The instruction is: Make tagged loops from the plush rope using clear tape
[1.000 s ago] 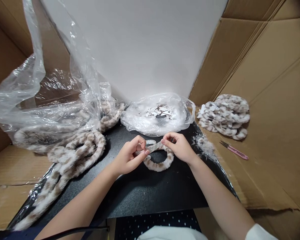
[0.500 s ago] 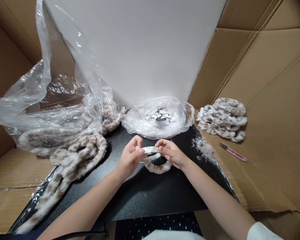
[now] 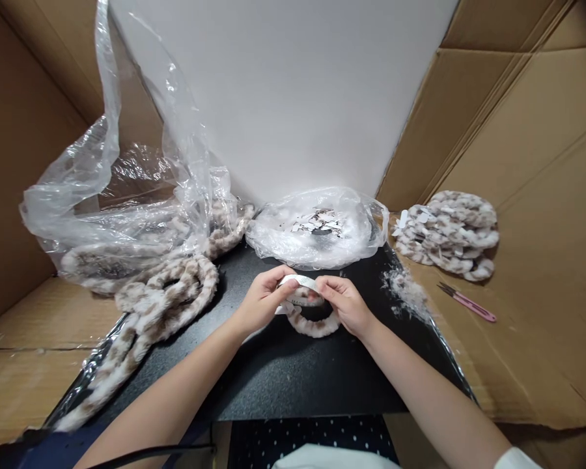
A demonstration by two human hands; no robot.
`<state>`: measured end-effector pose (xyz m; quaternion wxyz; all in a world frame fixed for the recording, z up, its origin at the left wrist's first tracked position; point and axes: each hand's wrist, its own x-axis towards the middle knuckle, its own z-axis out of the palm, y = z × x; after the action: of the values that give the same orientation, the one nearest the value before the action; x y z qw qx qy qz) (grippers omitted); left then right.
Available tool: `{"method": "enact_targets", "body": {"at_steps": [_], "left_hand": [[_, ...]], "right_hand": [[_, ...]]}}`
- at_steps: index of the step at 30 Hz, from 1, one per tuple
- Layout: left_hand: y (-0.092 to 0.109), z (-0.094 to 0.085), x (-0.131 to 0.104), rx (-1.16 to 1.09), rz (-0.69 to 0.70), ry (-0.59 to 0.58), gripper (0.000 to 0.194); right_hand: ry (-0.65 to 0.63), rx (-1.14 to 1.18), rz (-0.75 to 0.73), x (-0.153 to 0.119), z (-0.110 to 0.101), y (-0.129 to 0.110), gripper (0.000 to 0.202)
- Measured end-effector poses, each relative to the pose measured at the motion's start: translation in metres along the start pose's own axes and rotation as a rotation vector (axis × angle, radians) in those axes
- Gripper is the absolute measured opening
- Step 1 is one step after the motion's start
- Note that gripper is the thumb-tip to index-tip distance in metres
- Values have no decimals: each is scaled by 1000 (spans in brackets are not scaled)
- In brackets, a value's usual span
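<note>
Between my two hands a white printed label strip (image 3: 303,282) is held in a curve over a furry ring (image 3: 316,327). My left hand (image 3: 269,296) is closed on the strip's left end, thumb pressed on top. My right hand (image 3: 344,301) pinches its right end. Part of the lettering shows on the strip's lower layer. The ring is white and brown plush, seen below the strip above the black table (image 3: 273,391); my fingers hide its upper part.
Long plush rings (image 3: 170,299) lie at left beside a large clear plastic bag (image 3: 141,228). Behind my hands is a plastic bag (image 3: 273,241) holding white label scraps. At right are stacked plush rings (image 3: 449,234), pink-handled thread snips (image 3: 473,307) and loose fluff (image 3: 406,293).
The label strip has gone from a tight folded loop to a flatter arc, with both thumbs along it. The whole view has shifted slightly, so the surroundings appear further right.
</note>
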<state>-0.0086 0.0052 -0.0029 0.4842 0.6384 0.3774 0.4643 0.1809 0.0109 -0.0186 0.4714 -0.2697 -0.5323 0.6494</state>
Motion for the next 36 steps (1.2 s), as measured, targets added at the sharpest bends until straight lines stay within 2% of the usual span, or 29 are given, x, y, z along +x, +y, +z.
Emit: {"method": "enact_targets", "body": {"at_steps": [1, 3, 5, 7, 10, 12, 16, 20, 23, 26, 28, 30, 32, 34, 36], "left_hand": [[1, -4, 1, 72, 22, 62, 31], [1, -14, 5, 250, 82, 273, 30], [-1, -25, 10, 482, 96, 470, 27], [-4, -33, 15, 746, 37, 539, 22], [-10, -37, 19, 1089, -104, 444, 18], [-13, -37, 20, 1215, -177, 348, 18], [-19, -36, 18, 1271, -258, 232, 18], [-23, -37, 17, 1252, -281, 199, 15], [-23, -37, 18, 1122, -219, 282, 15], [-19, -36, 16, 793, -47, 398, 21], [-16, -33, 13, 556, 83, 422, 28], [-14, -26, 8, 285, 135, 368, 37], [-12, -16, 4, -40, 82, 247, 43], [-8, -4, 2, -326, -13, 138, 47], [-3, 5, 2, -506, -98, 83, 47]], "right_hand": [[45, -34, -33, 1, -1, 1, 25], [150, -144, -97, 2, -2, 1, 26], [220, -351, -170, 2, -4, 2, 24], [228, -600, -246, 1, -5, 3, 18], [142, -949, -280, 0, -3, 7, 18], [92, -1125, -243, -1, -2, 10, 20], [71, -1262, -179, -1, -5, 15, 17], [86, -1283, -168, -1, -10, 18, 15], [116, -1254, -180, -1, -10, 21, 13], [178, -1151, -262, 0, -7, 21, 13], [200, -1042, -352, -1, -5, 18, 16], [211, -934, -405, -2, -3, 14, 21], [204, -838, -389, -4, 0, 11, 30], [146, -696, -316, -5, 2, 9, 36], [39, -452, -190, -6, 5, 8, 30]]}}
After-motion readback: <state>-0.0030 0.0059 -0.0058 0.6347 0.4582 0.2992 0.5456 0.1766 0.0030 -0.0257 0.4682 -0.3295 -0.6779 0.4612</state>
